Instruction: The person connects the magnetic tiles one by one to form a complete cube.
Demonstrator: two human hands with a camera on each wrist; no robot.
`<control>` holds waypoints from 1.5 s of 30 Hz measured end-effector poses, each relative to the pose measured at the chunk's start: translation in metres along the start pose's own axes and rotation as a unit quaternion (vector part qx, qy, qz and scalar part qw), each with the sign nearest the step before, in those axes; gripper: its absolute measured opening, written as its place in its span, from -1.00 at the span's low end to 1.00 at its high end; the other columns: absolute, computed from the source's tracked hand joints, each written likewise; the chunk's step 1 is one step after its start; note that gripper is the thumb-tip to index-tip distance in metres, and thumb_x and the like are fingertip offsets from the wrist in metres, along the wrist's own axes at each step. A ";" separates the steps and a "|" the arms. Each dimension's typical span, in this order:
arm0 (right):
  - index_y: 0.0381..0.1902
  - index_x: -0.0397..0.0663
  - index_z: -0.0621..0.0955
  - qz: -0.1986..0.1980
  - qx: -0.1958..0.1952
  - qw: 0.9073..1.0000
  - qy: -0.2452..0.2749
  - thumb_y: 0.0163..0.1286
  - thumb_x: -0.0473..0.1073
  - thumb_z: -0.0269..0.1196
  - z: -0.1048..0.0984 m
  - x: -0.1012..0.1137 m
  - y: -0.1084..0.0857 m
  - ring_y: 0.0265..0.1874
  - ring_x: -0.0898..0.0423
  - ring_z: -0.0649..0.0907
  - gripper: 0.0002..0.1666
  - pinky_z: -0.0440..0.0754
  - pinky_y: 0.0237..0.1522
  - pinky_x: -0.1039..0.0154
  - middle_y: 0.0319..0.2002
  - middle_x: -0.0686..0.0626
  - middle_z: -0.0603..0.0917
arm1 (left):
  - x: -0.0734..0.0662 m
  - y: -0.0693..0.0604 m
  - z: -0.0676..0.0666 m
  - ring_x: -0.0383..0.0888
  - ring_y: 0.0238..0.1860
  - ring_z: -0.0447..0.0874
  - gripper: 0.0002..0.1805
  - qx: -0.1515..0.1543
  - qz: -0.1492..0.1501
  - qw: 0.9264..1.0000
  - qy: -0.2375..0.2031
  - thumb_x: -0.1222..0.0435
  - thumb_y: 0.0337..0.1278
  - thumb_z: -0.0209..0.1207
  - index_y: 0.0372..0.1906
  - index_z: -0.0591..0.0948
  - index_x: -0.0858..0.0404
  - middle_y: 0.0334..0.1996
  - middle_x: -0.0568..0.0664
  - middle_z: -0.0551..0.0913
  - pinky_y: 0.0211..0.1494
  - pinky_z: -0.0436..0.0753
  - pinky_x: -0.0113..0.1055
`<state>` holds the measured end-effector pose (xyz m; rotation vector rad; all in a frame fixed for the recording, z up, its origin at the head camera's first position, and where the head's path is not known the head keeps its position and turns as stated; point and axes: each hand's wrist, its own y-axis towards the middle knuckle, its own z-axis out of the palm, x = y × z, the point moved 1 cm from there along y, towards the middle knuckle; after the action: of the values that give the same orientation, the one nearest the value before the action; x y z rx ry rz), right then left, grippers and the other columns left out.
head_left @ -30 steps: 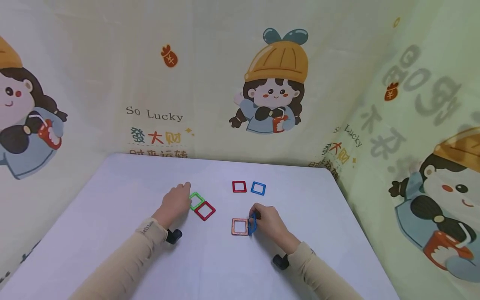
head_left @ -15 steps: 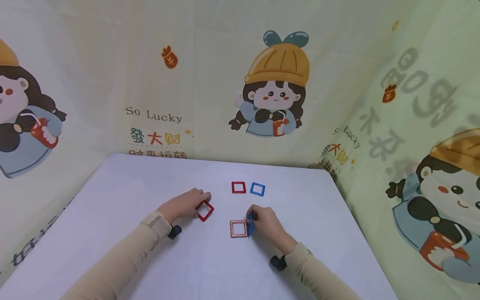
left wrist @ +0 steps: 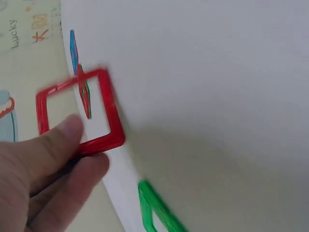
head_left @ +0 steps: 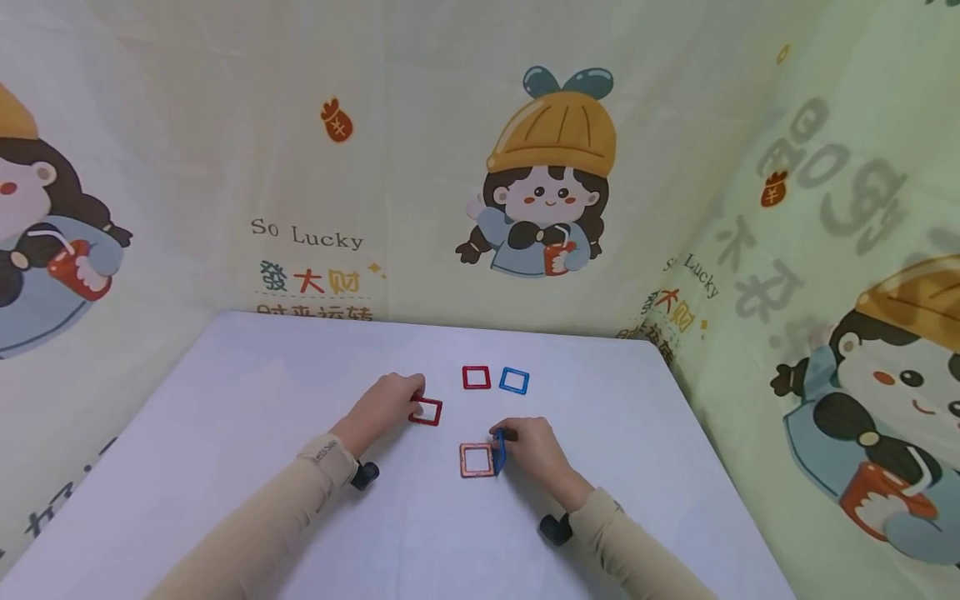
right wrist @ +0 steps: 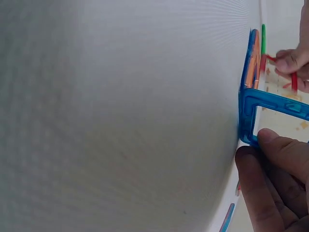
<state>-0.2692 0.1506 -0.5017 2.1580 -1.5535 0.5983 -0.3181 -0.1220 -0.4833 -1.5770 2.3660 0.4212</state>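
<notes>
1. The left hand [head_left: 380, 410] pinches a red frame [left wrist: 111, 106] along one edge, thumb on one face and fingers on the other; the frame looks lifted off the table [head_left: 420, 533] and tilted. A light pinch near that edge suits it best, leaving the opposite sides free.
2. The right hand [head_left: 542, 454] grips a blue frame [right wrist: 277, 102] by thumb and fingers. That frame stands on edge, apparently touching the right side of the flat orange frame [head_left: 477, 474].
3. Good handling here probably means a quiet right hand: pressing sideways could slide the orange frame or tip the blue one.
4. The left hand does well to turn its frame by the wrist and approach slowly, edge parallel to edge; if these pieces are magnetic, haste could make them snap together crooked.
5. A low sweep risks brushing the green frame [left wrist: 161, 208] near the left hand. The back red frame [head_left: 476, 387] and back blue frame [head_left: 513, 391] lie farther off.
</notes>
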 end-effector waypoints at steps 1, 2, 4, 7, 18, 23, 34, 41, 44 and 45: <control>-0.12 0.00 0.82 0.007 0.001 1.000 0.007 0.35 -0.20 0.44 0.000 0.000 0.000 -0.15 0.14 0.75 -0.84 0.75 0.03 0.10 -0.14 0.00 0.84 | -0.004 0.001 0.001 -0.17 -0.40 0.49 -0.79 -0.007 -0.003 1.000 -0.009 0.34 0.17 0.44 -0.27 0.58 0.14 -0.49 -0.14 0.60 -0.28 0.55 -0.33; -0.11 -0.01 0.82 0.011 0.002 1.000 0.012 0.35 -0.20 0.44 0.001 -0.001 0.000 -0.13 0.12 0.75 -0.83 0.74 0.04 0.09 -0.13 -0.01 0.84 | -0.008 0.002 0.002 -0.17 -0.40 0.50 -0.79 -0.014 -0.005 1.000 -0.018 0.34 0.17 0.44 -0.26 0.59 0.14 -0.49 -0.15 0.61 -0.27 0.56 -0.33; -0.10 -0.04 0.83 0.016 0.004 1.000 0.024 0.35 -0.20 0.44 0.002 -0.001 0.001 -0.11 0.10 0.76 -0.82 0.74 0.05 0.08 -0.11 -0.02 0.84 | -0.016 0.002 0.007 -0.19 -0.40 0.51 -0.81 -0.025 -0.001 0.999 -0.031 0.33 0.19 0.44 -0.23 0.61 0.13 -0.47 -0.15 0.63 -0.26 0.59 -0.35; -0.07 -0.07 0.83 0.018 0.009 0.999 0.029 0.35 -0.19 0.44 0.002 -0.001 0.002 -0.07 0.07 0.78 -0.79 0.73 0.06 0.06 -0.10 -0.03 0.84 | -0.030 0.002 0.015 -0.23 -0.41 0.54 -0.82 -0.037 0.019 0.998 -0.042 0.32 0.20 0.44 -0.23 0.63 0.11 -0.45 -0.16 0.67 -0.24 0.63 -0.38; -0.08 -0.16 0.82 -0.004 0.000 1.000 0.003 0.36 -0.26 0.42 0.003 -0.001 0.003 -0.09 0.04 0.81 -0.80 0.76 -0.02 0.09 -0.12 -0.10 0.84 | -0.059 0.003 0.035 -0.26 -0.46 0.49 -0.81 -0.046 0.063 0.997 -0.031 0.25 0.22 0.44 -0.30 0.60 0.09 -0.52 -0.19 0.63 -0.33 0.53 -0.46; -0.11 -0.17 0.82 -0.009 -0.002 1.000 -0.010 0.35 -0.27 0.42 0.004 0.001 0.004 -0.13 0.07 0.81 -0.81 0.77 -0.08 0.14 -0.15 -0.10 0.84 | -0.061 0.002 0.036 -0.28 -0.44 0.53 -0.84 -0.044 0.072 0.996 -0.040 0.26 0.21 0.44 -0.25 0.64 0.11 -0.46 -0.17 0.71 -0.29 0.57 -0.50; -0.13 -0.17 0.83 -0.009 0.002 1.000 -0.023 0.33 -0.24 0.44 0.004 0.000 0.004 -0.29 0.22 0.74 -0.82 0.71 -0.25 0.29 -0.19 -0.09 0.85 | -0.067 -0.003 0.040 -0.26 -0.46 0.45 -0.82 -0.026 0.075 0.995 -0.059 0.29 0.25 0.41 -0.32 0.58 0.06 -0.56 -0.25 0.55 -0.38 0.48 -0.46; -0.08 -0.17 0.82 -0.035 0.013 0.998 -0.040 0.35 -0.28 0.42 0.001 -0.001 0.005 -0.27 0.20 0.75 -0.80 0.77 -0.13 0.20 -0.15 -0.09 0.84 | -0.066 -0.004 0.042 -0.26 -0.45 0.46 -0.85 -0.038 0.097 0.991 -0.079 0.31 0.25 0.40 -0.27 0.61 0.09 -0.54 -0.25 0.57 -0.36 0.49 -0.46; 0.00 -0.15 0.80 -0.046 0.031 0.998 -0.031 0.36 -0.30 0.41 -0.004 -0.004 0.007 -0.19 0.16 0.78 -0.74 0.76 -0.06 0.20 -0.09 -0.07 0.84 | -0.065 -0.003 0.042 -0.27 -0.43 0.49 -0.86 -0.024 0.095 0.991 -0.092 0.31 0.26 0.39 -0.23 0.62 0.11 -0.49 -0.24 0.62 -0.33 0.54 -0.44; 0.04 -0.14 0.78 -0.049 0.040 0.998 -0.024 0.36 -0.30 0.41 -0.006 -0.005 0.008 -0.17 0.14 0.78 -0.70 0.76 -0.04 0.19 -0.07 -0.07 0.83 | -0.065 -0.002 0.041 -0.26 -0.41 0.52 -0.87 -0.013 0.091 0.991 -0.102 0.31 0.27 0.38 -0.19 0.63 0.12 -0.46 -0.22 0.66 -0.29 0.57 -0.42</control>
<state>-0.2788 0.1559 -0.4991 2.3082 -1.4623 0.5896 -0.2896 -0.0520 -0.4971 -1.2663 2.3608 0.6223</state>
